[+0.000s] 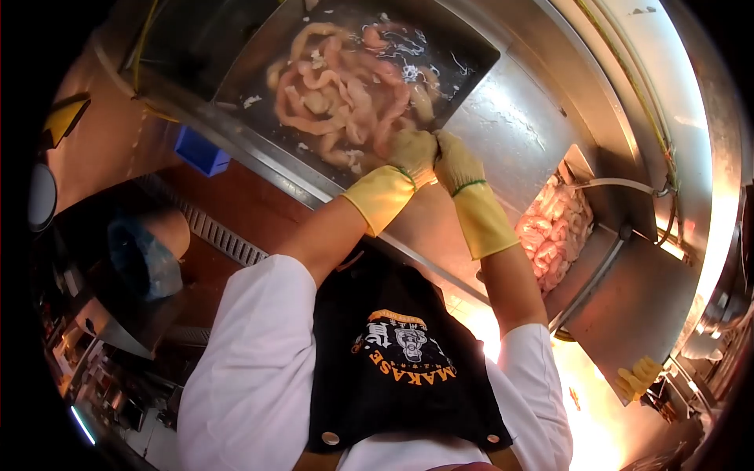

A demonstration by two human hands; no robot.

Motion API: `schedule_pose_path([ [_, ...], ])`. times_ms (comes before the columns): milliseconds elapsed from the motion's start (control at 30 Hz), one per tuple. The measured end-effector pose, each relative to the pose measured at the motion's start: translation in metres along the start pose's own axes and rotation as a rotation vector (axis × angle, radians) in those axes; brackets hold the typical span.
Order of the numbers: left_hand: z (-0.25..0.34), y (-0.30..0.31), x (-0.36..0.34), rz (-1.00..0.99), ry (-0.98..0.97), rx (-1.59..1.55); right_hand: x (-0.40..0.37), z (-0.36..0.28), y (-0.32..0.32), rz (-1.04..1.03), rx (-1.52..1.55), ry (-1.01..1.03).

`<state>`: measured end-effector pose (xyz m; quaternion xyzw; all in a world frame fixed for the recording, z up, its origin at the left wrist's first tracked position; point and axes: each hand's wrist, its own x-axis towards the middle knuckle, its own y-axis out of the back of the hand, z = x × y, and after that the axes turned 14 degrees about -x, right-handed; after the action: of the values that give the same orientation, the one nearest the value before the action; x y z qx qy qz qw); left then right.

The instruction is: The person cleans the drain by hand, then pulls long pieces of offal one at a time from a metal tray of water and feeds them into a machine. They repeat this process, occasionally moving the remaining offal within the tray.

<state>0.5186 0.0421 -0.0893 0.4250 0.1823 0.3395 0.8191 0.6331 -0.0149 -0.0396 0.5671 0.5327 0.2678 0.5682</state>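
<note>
A sink basin (491, 59) holds cloudy water and a tangle of pale pink intestines (345, 98). White scraps float among them. My left hand (412, 153) is at the basin's near right corner, in a whitish knit glove over a yellow rubber glove. Its fingers are closed where a pink strand runs up to it. Close against it, my right hand (458, 162), gloved the same way, has its fingers curled shut. What lies between the two hands is hidden by the gloves.
Right of the basin is a wet steel counter (503, 118). A second heap of intestines (556, 231) lies farther right, beside a pale hose (620, 183). A yellow glove (640, 378) is at lower right. Left are a blue container (202, 151), a floor grate (212, 231) and a bag-lined bin (145, 255).
</note>
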Motion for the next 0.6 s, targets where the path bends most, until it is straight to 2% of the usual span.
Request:
schedule_pose_path([
  [33,0.004,0.004,0.0,-0.035,-0.015,0.049,0.003,0.004,0.003,0.001,-0.003,-0.014],
  [100,0.006,0.0,0.0,-0.08,-0.05,0.097,0.006,0.008,0.021,-0.347,0.041,-0.128],
  [200,-0.007,-0.024,-0.003,0.003,-0.07,0.058,-0.007,0.021,0.037,-0.436,0.096,-0.181],
  [233,-0.014,-0.033,-0.004,0.056,-0.103,-0.035,-0.014,0.034,0.025,-0.44,0.108,-0.183],
  [267,-0.025,-0.039,-0.002,0.11,-0.13,-0.128,-0.026,0.055,0.005,-0.294,0.006,-0.16],
  [300,-0.025,-0.02,0.004,-0.246,-0.118,-0.593,-0.036,0.067,-0.009,-0.151,-0.095,-0.134],
  [333,-0.025,-0.002,0.01,-0.588,0.059,-1.017,-0.047,0.069,-0.01,-0.169,-0.083,-0.136],
  [400,0.01,-0.006,0.008,0.146,-0.407,-0.013,-0.049,0.071,0.005,-0.044,0.108,-0.14],
  [467,0.003,-0.021,0.007,0.193,-0.358,-0.022,-0.042,0.055,0.005,0.313,0.354,0.196],
  [533,-0.004,-0.041,0.008,0.262,-0.237,-0.068,-0.026,0.048,-0.023,0.177,0.375,0.202],
  [600,0.0,-0.048,0.009,0.264,-0.117,-0.095,-0.02,0.034,-0.018,0.067,0.187,0.013],
])
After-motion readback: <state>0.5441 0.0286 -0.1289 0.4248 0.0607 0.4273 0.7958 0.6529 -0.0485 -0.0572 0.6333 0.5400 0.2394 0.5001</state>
